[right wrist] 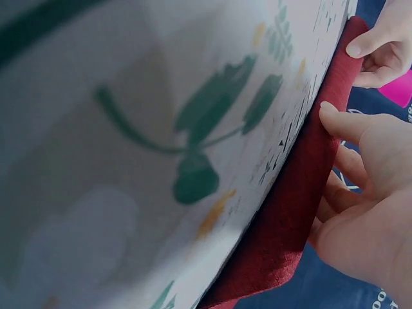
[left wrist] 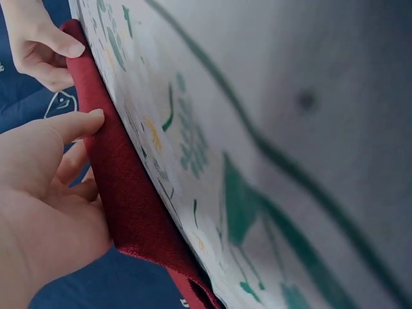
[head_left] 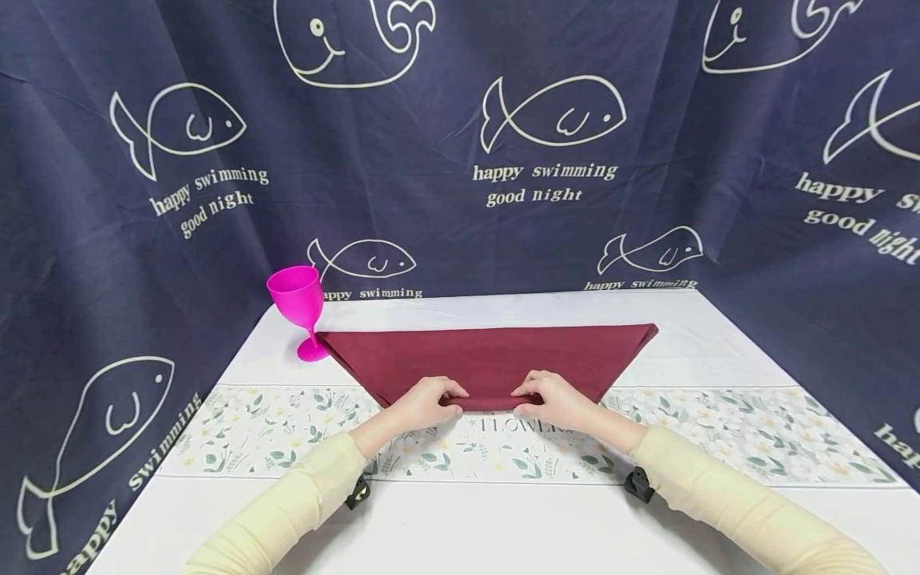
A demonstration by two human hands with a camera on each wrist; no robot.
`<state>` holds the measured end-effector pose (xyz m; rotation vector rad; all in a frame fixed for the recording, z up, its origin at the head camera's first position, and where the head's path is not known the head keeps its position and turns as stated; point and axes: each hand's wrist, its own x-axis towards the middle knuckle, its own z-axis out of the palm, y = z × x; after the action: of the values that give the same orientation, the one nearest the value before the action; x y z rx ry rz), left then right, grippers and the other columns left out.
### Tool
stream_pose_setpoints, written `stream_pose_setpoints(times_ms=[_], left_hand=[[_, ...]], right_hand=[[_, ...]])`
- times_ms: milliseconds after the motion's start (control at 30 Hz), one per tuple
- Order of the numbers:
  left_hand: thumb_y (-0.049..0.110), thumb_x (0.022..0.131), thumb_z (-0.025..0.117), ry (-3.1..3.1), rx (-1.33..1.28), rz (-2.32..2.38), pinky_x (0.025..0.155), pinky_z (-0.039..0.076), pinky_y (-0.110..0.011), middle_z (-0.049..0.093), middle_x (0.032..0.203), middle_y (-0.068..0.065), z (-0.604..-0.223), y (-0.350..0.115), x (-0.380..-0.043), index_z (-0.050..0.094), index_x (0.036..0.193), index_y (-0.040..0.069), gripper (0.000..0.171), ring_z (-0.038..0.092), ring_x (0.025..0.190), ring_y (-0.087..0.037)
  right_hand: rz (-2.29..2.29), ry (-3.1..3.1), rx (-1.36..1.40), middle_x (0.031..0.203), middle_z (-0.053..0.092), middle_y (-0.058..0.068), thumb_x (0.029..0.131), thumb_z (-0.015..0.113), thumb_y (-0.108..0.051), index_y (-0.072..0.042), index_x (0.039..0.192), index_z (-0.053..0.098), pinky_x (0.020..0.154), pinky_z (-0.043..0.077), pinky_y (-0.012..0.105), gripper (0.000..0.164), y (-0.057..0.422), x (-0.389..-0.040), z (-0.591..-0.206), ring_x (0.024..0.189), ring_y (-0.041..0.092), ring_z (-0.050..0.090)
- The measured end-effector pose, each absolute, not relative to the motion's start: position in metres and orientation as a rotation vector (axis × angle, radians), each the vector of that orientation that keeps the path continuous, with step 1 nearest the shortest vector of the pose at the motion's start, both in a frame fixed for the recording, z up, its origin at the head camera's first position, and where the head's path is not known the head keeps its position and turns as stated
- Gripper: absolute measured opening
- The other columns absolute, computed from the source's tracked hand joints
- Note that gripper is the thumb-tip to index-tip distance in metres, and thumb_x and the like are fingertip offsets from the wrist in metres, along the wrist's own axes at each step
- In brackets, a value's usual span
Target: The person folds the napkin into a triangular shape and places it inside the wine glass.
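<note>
A dark red cloth napkin (head_left: 489, 359) lies on the table in a trapezoid, its long edge at the back and its short edge toward me. That near edge is turned up into a narrow fold. My left hand (head_left: 424, 401) pinches the fold left of its middle, thumb on the near side and fingers behind. On the other side, my right hand (head_left: 559, 402) pinches the same fold in a mirrored way. In the left wrist view the thumb (left wrist: 90, 120) presses on the red fabric. A magenta plastic goblet (head_left: 298, 299) stands upright by the napkin's back left corner.
A floral runner (head_left: 719, 435) with printed lettering crosses the white table (head_left: 496, 523) beneath the hands. Navy curtains (head_left: 446, 200) with white fish drawings surround the table at the back and sides. A dark wrist camera sits under each sleeve.
</note>
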<state>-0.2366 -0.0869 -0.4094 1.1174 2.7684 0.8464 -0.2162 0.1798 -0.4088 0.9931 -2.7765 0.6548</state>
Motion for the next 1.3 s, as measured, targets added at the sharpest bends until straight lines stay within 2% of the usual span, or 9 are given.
stream_pose_setpoints(times_ms=[167, 533, 833, 1000, 1300], left_hand=[[0.010, 0.088, 0.064, 2.770, 1.025, 0.914, 0.074, 0.049, -0.027, 0.069, 0.092, -0.003, -0.4077, -0.0875, -0.2360, 0.070, 0.099, 0.006, 0.014, 0.060, 0.083, -0.012], [0.017, 0.092, 0.060, 2.787, 0.951, 0.926, 0.075, 0.049, -0.028, 0.071, 0.097, -0.004, -0.4053, -0.0861, -0.2342, 0.070, 0.101, 0.007, 0.017, 0.062, 0.086, -0.014], [0.021, 0.092, 0.059, 2.796, 0.955, 0.903, 0.084, 0.051, -0.034, 0.071, 0.098, -0.003, -0.4066, -0.0859, -0.2341, 0.071, 0.101, 0.009, 0.019, 0.065, 0.096, -0.018], [0.021, 0.093, 0.059, 2.790, 0.959, 0.904, 0.083, 0.052, -0.034, 0.071, 0.097, -0.004, -0.4069, -0.0864, -0.2341, 0.071, 0.100, 0.009, 0.019, 0.065, 0.095, -0.018], [0.021, 0.092, 0.060, 2.787, 0.943, 0.908, 0.080, 0.051, -0.032, 0.071, 0.095, -0.002, -0.4066, -0.0860, -0.2343, 0.072, 0.097, 0.010, 0.017, 0.064, 0.090, -0.015]], right_hand=[[0.650, -2.749, 0.971, 0.089, 0.068, 0.002, 0.085, 0.068, -0.017, -0.006, 0.100, 0.072, 0.077, 0.047, 0.035, 0.018, 0.1801, -0.2150, -0.4079, 0.085, 0.019, 0.058], [0.672, -2.741, 0.912, 0.085, 0.069, 0.000, 0.088, 0.064, -0.014, -0.006, 0.093, 0.070, 0.076, 0.048, 0.036, 0.011, 0.1803, -0.2161, -0.4088, 0.083, 0.019, 0.059], [0.737, -2.755, 0.917, 0.080, 0.060, -0.004, 0.089, 0.062, -0.013, -0.009, 0.089, 0.067, 0.065, 0.046, 0.023, 0.007, 0.1785, -0.2172, -0.4104, 0.069, 0.006, 0.051], [0.739, -2.749, 0.938, 0.079, 0.059, -0.004, 0.090, 0.061, -0.013, -0.008, 0.088, 0.067, 0.063, 0.044, 0.022, 0.007, 0.1792, -0.2162, -0.4101, 0.067, 0.005, 0.048], [0.741, -2.791, 0.911, 0.077, 0.062, -0.003, 0.090, 0.060, -0.012, -0.008, 0.086, 0.068, 0.064, 0.046, 0.023, 0.009, 0.1779, -0.2142, -0.4075, 0.069, 0.007, 0.052]])
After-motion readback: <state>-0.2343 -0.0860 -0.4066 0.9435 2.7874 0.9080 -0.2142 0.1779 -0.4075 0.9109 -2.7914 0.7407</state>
